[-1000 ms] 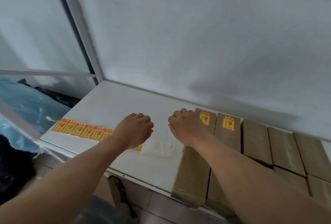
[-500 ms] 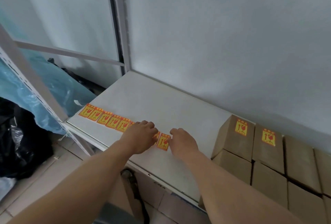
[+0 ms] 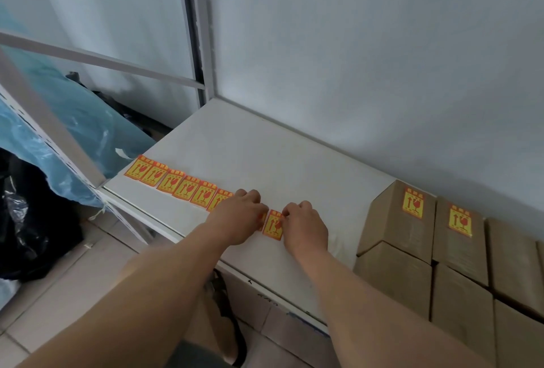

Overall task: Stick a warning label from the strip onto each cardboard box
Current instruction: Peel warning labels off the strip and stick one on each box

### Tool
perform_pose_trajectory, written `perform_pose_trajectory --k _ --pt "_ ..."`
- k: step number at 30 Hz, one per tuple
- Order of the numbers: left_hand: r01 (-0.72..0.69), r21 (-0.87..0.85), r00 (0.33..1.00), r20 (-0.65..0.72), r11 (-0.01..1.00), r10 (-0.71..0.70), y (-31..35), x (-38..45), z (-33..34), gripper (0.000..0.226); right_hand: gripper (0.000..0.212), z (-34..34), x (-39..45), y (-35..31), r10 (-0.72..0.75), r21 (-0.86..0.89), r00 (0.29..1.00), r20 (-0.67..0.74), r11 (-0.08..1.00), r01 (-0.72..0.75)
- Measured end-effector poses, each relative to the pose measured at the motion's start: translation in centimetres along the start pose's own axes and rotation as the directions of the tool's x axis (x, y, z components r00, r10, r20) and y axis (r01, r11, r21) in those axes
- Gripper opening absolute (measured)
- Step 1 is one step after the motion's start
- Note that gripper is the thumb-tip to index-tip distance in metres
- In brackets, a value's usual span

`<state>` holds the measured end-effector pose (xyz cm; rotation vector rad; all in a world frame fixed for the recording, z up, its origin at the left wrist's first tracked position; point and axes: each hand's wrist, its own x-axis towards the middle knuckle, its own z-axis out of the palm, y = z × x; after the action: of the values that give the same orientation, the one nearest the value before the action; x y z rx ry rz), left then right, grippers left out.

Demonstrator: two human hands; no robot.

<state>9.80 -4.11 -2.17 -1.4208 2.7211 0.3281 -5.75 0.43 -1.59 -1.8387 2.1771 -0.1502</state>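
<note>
White shelf (image 3: 265, 161): end label (image 3: 273, 224) between left hand (image 3: 240, 217), right hand (image 3: 304, 227).

We see a white worktop (image 3: 265, 149) against the wall. On it: label strip (image 3: 176, 183) along the front-left edge, cardboard boxes (image 3: 459, 249) packed side by side at the right, two labelled.

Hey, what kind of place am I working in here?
Probably a storeroom or small packing area: plain cardboard boxes in rows on a white shelf with a metal rack frame, a strip of warning labels, and plastic bags on the tiled floor.
</note>
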Motion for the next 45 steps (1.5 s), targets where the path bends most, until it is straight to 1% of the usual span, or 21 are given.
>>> perform_pose_trajectory --k 5,12,20,24,29,36,38,42,45 --pt "0.000 -0.021 1.000 -0.006 1.000 0.000 0.0 -0.2 0.1 0.031 0.019 -0.1 0.1 0.0 -0.003 0.015 1.000 -0.029 1.000 0.004" --pt "0.009 -0.051 1.000 0.008 0.999 -0.008 0.0 -0.4 0.0 0.033 0.020 -0.3 -0.3 0.2 -0.049 0.043 0.997 -0.058 0.998 0.052" --pt "0.027 -0.035 0.999 0.021 0.999 -0.026 0.0 -0.3 0.1 0.036 0.013 0.1 -0.8 0.6 -0.085 0.129 0.995 -0.060 0.987 0.092" --pt "0.033 -0.043 0.999 0.026 0.999 -0.032 0.1 -0.3 0.0 0.039 0.006 -0.2 -0.8 0.4 -0.045 0.195 0.997 -0.058 0.979 0.056" --pt "0.049 -0.051 0.998 0.032 0.998 -0.048 0.2 -0.3 0.0 0.038 0.008 -0.3 -0.6 0.6 -0.044 0.276 0.999 -0.020 0.960 0.047" --pt "0.058 -0.066 0.997 0.045 0.996 -0.055 0.0 -0.3 0.1 0.036 0.006 -0.4 -1.1 1.1 -0.060 0.285 0.998 0.011 0.957 0.055" --pt "0.058 -0.064 0.997 0.057 0.996 -0.055 -0.1 -0.2 0.1 0.036 0.006 -0.6 -1.4 1.3 -0.043 0.314 0.999 0.029 0.949 0.031" --pt "0.066 -0.065 0.994 0.087 0.996 -0.061 -0.1 0.0 0.1 0.038 0.005 -1.1 -1.6 2.0 0.038 0.389 0.998 0.053 0.919 -0.055" --pt "0.059 -0.047 0.994 0.097 0.997 -0.054 0.0 0.0 -0.1 0.039 0.005 -2.1 -1.7 2.4 0.032 0.383 0.997 0.077 0.922 -0.059"
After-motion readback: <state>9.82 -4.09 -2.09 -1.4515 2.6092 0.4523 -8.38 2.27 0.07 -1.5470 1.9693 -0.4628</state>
